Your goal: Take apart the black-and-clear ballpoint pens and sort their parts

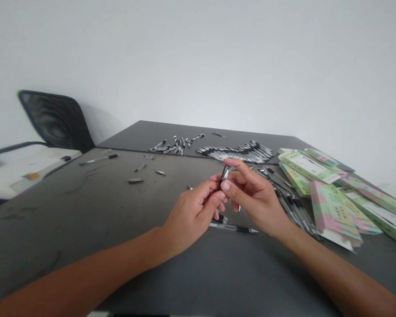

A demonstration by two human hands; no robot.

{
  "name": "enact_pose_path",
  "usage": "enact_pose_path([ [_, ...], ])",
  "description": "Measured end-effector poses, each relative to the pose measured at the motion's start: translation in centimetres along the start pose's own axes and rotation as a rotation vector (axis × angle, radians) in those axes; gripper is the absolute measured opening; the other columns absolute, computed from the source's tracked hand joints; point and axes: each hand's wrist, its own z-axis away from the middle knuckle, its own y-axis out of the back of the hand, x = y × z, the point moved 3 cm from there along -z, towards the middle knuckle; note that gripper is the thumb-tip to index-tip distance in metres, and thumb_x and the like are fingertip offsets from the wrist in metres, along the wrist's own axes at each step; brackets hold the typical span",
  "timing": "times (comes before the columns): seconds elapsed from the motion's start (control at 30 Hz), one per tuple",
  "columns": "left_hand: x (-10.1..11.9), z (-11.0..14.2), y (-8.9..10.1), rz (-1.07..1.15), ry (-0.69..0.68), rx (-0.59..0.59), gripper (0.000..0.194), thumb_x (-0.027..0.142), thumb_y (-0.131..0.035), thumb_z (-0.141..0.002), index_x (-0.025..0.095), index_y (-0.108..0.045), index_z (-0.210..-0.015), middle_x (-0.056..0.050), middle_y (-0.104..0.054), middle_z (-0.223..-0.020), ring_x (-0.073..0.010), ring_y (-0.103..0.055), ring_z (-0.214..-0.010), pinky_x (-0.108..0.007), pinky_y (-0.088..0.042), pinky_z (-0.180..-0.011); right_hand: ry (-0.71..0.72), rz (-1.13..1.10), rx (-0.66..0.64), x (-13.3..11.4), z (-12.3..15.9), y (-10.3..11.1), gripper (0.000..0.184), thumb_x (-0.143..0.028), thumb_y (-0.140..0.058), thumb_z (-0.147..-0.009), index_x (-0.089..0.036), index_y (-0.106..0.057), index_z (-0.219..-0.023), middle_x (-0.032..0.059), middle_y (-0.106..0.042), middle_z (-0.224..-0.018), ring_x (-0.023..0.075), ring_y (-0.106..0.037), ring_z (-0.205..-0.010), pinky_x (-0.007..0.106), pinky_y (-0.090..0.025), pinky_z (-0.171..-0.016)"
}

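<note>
White wall point(198, 53) filled the whole upper part of the frame, and a dark grey worktop point(49, 237) spread across the lower part, with a seam crossing it behind the hands. At the upper left, a black mesh chair back point(54, 119) stood beyond the worktop's far corner, above a pale surface point(26, 174) whose nature was hard to tell. On the right of the worktop lay a loose heap of green and pink cardboard packets point(330, 204), overlapping one another at different tilts. At upper centre, a long, neat bank of black and silver pens point(237, 153) lay side by side, and just left of it sat a smaller, jumbled pile of pen parts point(171, 146). Below these, a few loose pen parts point(136, 180) were scattered at centre left, and a whole pen point(99, 159) lay apart from them near the worktop's left edge. A spread of pens point(292, 204) ran between the right hand and the packets, and another pen point(234, 228) lay just below the hands, partly beneath them. Both hands were raised above the worktop at centre and closed in toward each other: the left hand point(191, 215) and the right hand point(254, 196) pinched a small black and silver pen part point(223, 177) between thumbs and fingertips, which hid most of it.
</note>
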Motion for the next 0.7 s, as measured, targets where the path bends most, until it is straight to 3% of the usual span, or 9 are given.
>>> enact_pose_path([
  [0.13,-0.1,0.2,-0.4,0.063,0.007,-0.006,0.024,0.037,-0.049,-0.115,0.021,-0.064,-0.106,0.004,-0.071,-0.085,-0.0092,-0.070,-0.067,-0.023,-0.053,-0.069,0.004,0.018,0.003,0.1,0.0,-0.1,0.049,-0.036,-0.075,-0.102,-0.038,-0.063,-0.149,0.0026,-0.079,-0.117,0.0108,-0.069,-0.069,0.021,-0.052,-0.050],
  [0.27,0.0,0.2,-0.6,0.130,0.011,-0.004,0.029,0.041,-0.046,-0.116,0.020,-0.063,-0.107,0.002,-0.071,-0.084,-0.0097,-0.069,-0.068,-0.023,-0.052,-0.067,0.009,0.017,0.060,0.5,0.0,0.1,0.080,-0.036,-0.079,-0.099,-0.044,-0.042,-0.169,0.0036,-0.080,-0.120,0.0104,-0.064,-0.064,0.022,-0.050,-0.047],
  [0.33,0.0,0.1,-0.5,0.155,-0.001,0.008,0.030,0.044,-0.046,-0.117,0.020,-0.064,-0.113,0.002,-0.071,-0.084,-0.0100,-0.069,-0.068,-0.023,-0.051,-0.066,0.034,0.068,0.047,0.6,0.0,0.2,0.067,-0.038,-0.078,-0.100,-0.042,-0.054,-0.163,0.0038,-0.080,-0.119,0.0099,-0.063,-0.062,0.024,-0.052,-0.050],
  [0.43,-0.2,-0.1,-0.4,0.179,-0.006,0.018,0.033,0.047,-0.046,-0.116,0.020,-0.065,-0.113,0.002,-0.071,-0.082,-0.0100,-0.069,-0.066,-0.023,-0.051,-0.064,0.088,0.208,0.015,0.6,-0.1,0.4,0.032,-0.040,-0.073,-0.103,-0.034,-0.082,-0.133,0.0060,-0.081,-0.121,0.0140,-0.070,-0.075,0.030,-0.061,-0.068],
  [0.57,-0.4,-0.2,-0.4,0.183,0.014,-0.006,0.040,0.049,-0.043,-0.116,0.019,-0.064,-0.100,0.002,-0.070,-0.078,-0.0100,-0.068,-0.062,-0.023,-0.050,-0.062,0.101,0.277,0.024,0.3,-0.4,0.9,0.027,-0.041,-0.075,-0.101,-0.033,-0.086,-0.124,0.0069,-0.081,-0.125,0.0240,-0.074,-0.115,0.041,-0.059,-0.104],
  [0.7,-0.4,-0.3,-0.4,0.146,0.027,-0.024,0.046,0.050,-0.042,-0.116,0.018,-0.065,-0.093,0.000,-0.073,-0.075,-0.0111,-0.068,-0.060,-0.024,-0.049,-0.060,0.012,0.208,-0.066,0.2,-0.7,1.0,0.030,-0.046,-0.074,-0.101,-0.031,-0.084,-0.125,0.0057,-0.082,-0.124,0.0235,-0.075,-0.113,0.041,-0.056,-0.106],
])
